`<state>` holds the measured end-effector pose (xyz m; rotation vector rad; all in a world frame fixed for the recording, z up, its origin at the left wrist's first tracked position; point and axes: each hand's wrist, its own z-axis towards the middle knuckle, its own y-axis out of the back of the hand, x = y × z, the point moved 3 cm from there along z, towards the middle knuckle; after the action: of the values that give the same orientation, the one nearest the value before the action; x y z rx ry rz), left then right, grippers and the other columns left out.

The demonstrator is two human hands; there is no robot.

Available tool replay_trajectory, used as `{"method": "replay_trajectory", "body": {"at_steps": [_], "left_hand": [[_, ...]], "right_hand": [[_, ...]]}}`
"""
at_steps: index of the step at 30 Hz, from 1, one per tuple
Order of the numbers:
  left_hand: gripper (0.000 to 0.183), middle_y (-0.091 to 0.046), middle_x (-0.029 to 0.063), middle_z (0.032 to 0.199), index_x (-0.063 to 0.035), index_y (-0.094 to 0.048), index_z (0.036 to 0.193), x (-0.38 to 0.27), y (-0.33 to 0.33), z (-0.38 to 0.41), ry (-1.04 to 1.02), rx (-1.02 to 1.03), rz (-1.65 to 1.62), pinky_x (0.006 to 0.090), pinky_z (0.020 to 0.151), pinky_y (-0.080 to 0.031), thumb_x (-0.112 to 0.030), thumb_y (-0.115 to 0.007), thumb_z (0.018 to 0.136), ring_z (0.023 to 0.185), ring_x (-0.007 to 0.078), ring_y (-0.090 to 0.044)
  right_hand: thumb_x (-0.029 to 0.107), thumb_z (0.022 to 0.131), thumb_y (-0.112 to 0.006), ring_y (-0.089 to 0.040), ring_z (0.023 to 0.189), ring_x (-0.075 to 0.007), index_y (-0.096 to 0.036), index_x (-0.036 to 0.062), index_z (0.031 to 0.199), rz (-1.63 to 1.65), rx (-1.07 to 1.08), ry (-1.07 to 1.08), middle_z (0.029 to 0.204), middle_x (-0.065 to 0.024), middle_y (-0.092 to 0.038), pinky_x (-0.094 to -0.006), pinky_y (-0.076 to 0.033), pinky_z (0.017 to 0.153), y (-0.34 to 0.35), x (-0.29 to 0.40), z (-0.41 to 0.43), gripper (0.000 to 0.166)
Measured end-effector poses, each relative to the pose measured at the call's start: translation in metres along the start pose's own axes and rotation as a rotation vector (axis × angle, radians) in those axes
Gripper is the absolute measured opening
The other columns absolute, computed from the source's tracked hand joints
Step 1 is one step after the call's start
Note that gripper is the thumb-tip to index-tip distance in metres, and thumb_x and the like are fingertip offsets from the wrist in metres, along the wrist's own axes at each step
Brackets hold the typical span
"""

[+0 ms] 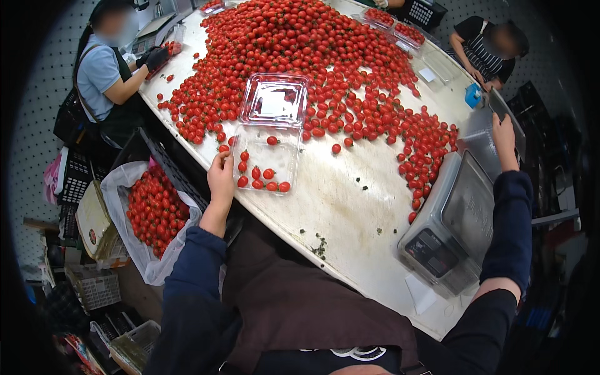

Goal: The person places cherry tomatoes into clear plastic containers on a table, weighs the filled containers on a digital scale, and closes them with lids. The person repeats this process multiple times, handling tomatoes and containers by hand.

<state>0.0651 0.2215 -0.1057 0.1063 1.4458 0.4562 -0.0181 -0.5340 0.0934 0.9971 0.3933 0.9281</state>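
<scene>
An open clear plastic clamshell box (294, 154) lies near the table edge, its lid folded back onto loose tomatoes. Several cherry tomatoes (256, 172) sit inside it. My left hand (221, 176) is at the box's left rim, fingers bent; whether it grips the rim is unclear. A large heap of cherry tomatoes (281, 42) covers the far part of the table. Over at the right, my right hand (505, 138) touches a grey flat panel (508, 119) beside clear plastic containers; its hold is hard to make out. A weighing scale (436, 248) stands at the table's right edge, nearer than that hand.
A white-lined crate of tomatoes (157, 211) stands left of the table (328, 206). A co-worker (101, 70) with black gloves handles a box at the left; another person (487, 51) sits at the upper right. A blue tape dispenser (473, 95) and filled boxes (408, 35) lie along the far right edge.
</scene>
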Motion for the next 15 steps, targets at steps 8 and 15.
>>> {"method": "replay_trajectory", "body": {"at_steps": [8,15], "left_hand": [[0.03,-0.071,0.0077,0.099,0.0034,-0.066,0.114,0.001,0.013,-0.003,0.064,-0.005,0.022,0.0277,0.083,-0.048,-0.022,-0.059,0.098,0.091,0.0128,-0.062],[0.028,-0.07,0.0069,0.096,0.0036,-0.066,0.113,0.002,-0.002,0.001,0.066,0.028,-0.028,0.0266,0.082,-0.048,-0.019,-0.058,0.098,0.09,0.0123,-0.061]], "right_hand": [[0.038,0.102,-0.045,-0.066,0.096,-0.0455,-0.066,-0.0074,0.101,-0.119,0.183,-0.052,0.092,-0.0303,-0.069,-0.0544,-0.05,0.086,-0.134,-0.028,0.037,0.05],[0.036,0.103,-0.043,-0.064,0.103,-0.0451,-0.067,-0.0056,0.106,-0.339,0.318,0.176,0.11,-0.0272,-0.068,-0.0501,-0.05,0.086,-0.165,-0.136,0.07,0.049]]}}
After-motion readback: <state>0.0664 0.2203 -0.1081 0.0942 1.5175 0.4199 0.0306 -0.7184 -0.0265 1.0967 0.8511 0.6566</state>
